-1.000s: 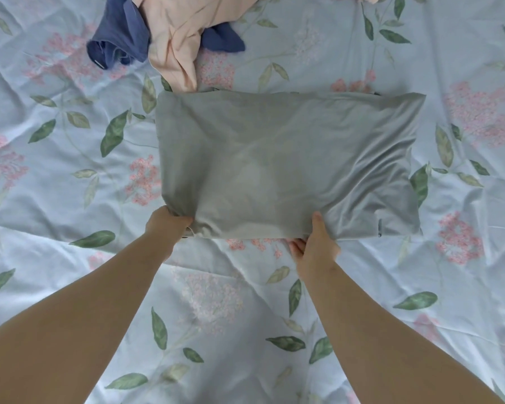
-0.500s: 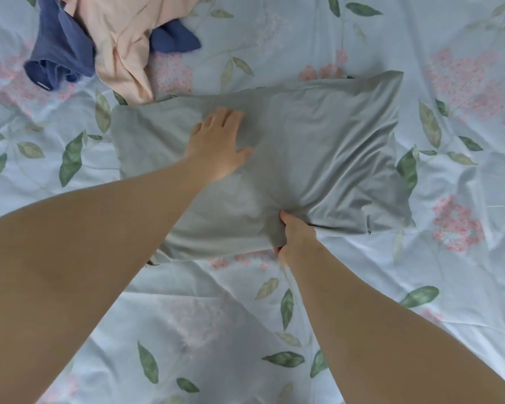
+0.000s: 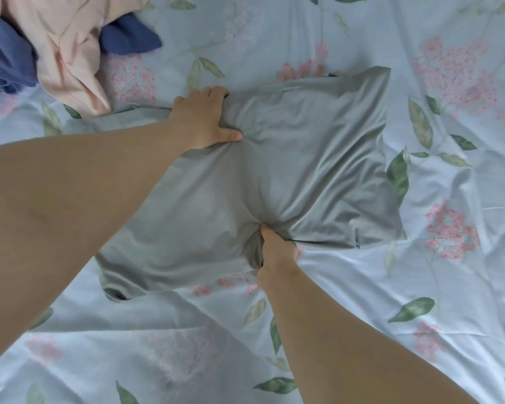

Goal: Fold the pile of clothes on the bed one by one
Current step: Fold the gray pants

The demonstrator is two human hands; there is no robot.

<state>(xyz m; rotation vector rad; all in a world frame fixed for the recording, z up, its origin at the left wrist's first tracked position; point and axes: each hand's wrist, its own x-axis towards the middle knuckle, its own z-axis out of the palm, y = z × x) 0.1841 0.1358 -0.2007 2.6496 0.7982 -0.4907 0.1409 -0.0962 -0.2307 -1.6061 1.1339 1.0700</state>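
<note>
Hands 2: left hand (image 3: 203, 119), right hand (image 3: 277, 253). Garments 3: grey garment (image 3: 318, 158), peach garment (image 3: 67, 53), blue garment (image 3: 6, 59). Sheet (image 3: 420, 287) 1.

1. Grey garment (image 3: 303, 158): smooth, thin cloth with a soft sheen, puckered into fine creases.
2. Bed sheet (image 3: 362, 287): light blue printed cloth, matt to faintly silky, wrinkled all over.
3. Peach garment (image 3: 67, 45): soft matt fabric, loosely crumpled.
4. Navy garment (image 3: 6, 62): dull, matt cloth.
</note>
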